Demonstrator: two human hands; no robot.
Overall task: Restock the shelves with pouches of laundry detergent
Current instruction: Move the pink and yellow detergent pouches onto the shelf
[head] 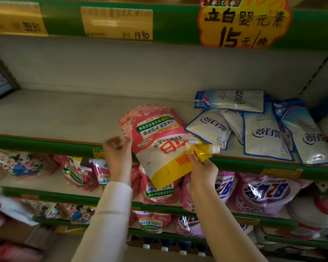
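Note:
A pink, white and yellow detergent pouch (157, 140) lies tilted over the green front lip of the beige shelf (64, 118), its spout end toward me. My right hand (201, 171) pinches the pouch's yellow corner beside the white cap. To the pouch's left, my left hand (117, 154) is blurred, its fingers loosely curled, and it touches the pouch's left edge. Whether that hand holds the pouch is unclear.
Several blue and white pouches (261, 125) lie flat at the shelf's right. Lower shelves hold pink pouches (80, 173) and purple pouches (267, 193). Yellow price tags (117, 23) hang on the green rail above. The shelf's left half is bare.

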